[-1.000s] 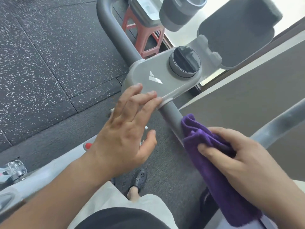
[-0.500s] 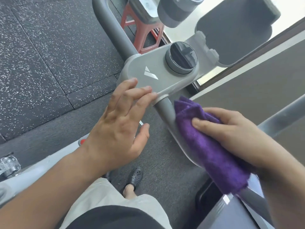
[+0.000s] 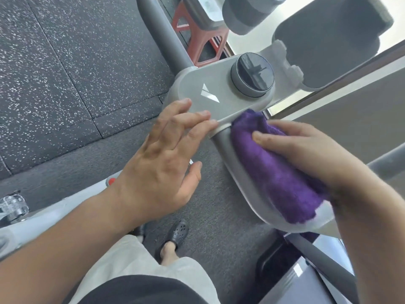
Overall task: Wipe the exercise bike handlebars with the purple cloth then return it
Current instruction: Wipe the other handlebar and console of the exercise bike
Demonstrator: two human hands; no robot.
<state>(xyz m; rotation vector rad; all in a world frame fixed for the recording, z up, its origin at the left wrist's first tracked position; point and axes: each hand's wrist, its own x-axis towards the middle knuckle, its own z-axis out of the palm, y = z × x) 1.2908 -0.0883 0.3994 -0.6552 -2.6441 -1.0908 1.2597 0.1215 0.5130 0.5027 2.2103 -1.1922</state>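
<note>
Head view, right hand [image 3: 306, 154] gripping purple cloth [image 3: 278, 170] on handlebar [image 3: 232, 154], left hand [image 3: 160, 163] spread against console [image 3: 219, 93], red stool [image 3: 197, 36] behind

The purple cloth [image 3: 276, 170] covers the handlebar [image 3: 228, 150] stretch under it, and the right hand [image 3: 306, 150] hides the cloth's far side. At the top edge, a grey cylinder [image 3: 247, 14] and the red stool [image 3: 197, 38] are cut off. At the left edge, a shiny metal part [image 3: 12, 207], perhaps a pedal, is too blurred to tell.
</note>
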